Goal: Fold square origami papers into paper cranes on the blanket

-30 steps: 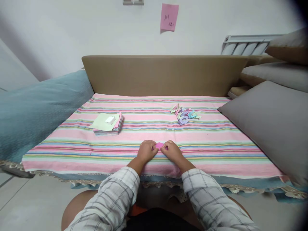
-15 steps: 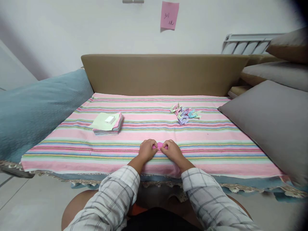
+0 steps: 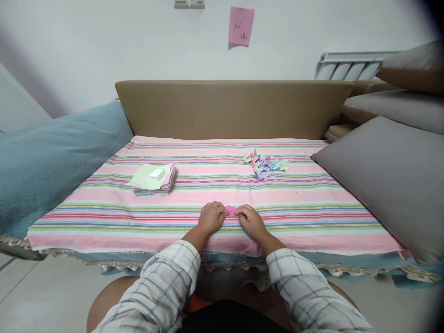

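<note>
A small piece of bright pink folded paper [image 3: 231,211] is low over the striped cloth, between my two hands. My left hand [image 3: 212,217] pinches its left side, fingers curled in. On the opposite side my right hand [image 3: 252,222] grips the paper's right edge between thumb and fingers. Parts of the paper are hidden behind the fingertips, so its exact folded shape cannot be made out. Farther back and to the right lies a cluster of folded paper figures [image 3: 262,166] in purple, green, pink and blue.
A stack of coloured paper sheets [image 3: 152,187] sits left on the striped cloth [image 3: 194,194], with a small white box [image 3: 157,174] on top. Grey cushions [image 3: 378,185] stand at the right, a blue-covered armrest [image 3: 62,152] at the left. A brown backrest [image 3: 236,111] closes off the rear.
My right hand has shifted slightly right and its fingers have straightened a little, showing more of the pink paper's right side. The whole view has moved a little.
</note>
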Available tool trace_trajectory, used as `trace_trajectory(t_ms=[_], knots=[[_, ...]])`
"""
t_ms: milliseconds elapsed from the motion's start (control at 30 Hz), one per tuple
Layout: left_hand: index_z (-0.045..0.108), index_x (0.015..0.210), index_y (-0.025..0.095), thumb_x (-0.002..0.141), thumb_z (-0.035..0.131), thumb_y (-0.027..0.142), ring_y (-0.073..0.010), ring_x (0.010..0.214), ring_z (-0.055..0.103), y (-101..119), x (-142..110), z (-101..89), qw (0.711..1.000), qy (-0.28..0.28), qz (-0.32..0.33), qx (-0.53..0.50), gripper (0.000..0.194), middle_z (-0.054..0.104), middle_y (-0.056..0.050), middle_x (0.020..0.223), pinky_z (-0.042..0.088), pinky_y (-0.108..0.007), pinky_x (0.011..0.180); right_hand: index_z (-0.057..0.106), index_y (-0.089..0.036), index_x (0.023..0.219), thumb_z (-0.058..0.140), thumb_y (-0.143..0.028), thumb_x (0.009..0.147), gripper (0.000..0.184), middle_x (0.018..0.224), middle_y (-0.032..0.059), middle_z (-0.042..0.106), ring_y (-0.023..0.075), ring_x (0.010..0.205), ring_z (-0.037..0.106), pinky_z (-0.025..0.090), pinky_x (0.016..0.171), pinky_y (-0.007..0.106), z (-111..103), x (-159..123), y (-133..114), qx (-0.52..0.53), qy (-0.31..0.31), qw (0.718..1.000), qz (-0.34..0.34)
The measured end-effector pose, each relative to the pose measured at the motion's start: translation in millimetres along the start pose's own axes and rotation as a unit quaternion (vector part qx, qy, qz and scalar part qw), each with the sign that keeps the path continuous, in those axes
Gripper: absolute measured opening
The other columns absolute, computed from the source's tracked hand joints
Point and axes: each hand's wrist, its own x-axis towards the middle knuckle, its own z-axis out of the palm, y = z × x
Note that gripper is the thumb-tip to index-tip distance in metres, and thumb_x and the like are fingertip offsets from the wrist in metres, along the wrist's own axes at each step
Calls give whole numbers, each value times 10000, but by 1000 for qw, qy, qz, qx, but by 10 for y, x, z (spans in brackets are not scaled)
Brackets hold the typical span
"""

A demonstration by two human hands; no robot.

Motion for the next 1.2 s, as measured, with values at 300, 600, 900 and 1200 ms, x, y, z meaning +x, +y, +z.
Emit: trace_trajectory(t_ms=[300,600,900,1200], knots=[[713,820,256,811,547,263,-181,877,531,8,-7,-7,1000,0,4,8,166,643,-10,1000,415,-334,825,692,-197,824,432,-22,691,340,888,55,614,189,887,534,430,836,344,83,-40,63,-89,-3,995,-46],[714,821,269,817,547,284,-174,870,525,1,-11,1,1000,3,6,1,168,642,-3,994,413,-333,825,664,-192,818,420,-32,693,318,889,58,621,190,878,546,439,824,329,76,-60,37,-104,13,993,-45],[716,840,276,830,546,298,-180,882,531,7,-22,-9,1000,3,8,-7,172,639,-5,994,412,-334,826,632,-195,726,431,-66,727,238,922,69,617,188,910,560,457,826,320,74,-56,73,-103,25,994,-25],[714,862,278,825,548,269,-186,893,530,9,-28,-4,1000,3,9,1,170,638,-7,997,408,-339,832,608,-200,757,425,-35,738,247,906,80,602,215,925,517,415,856,351,102,-74,46,-203,-16,975,-85]])
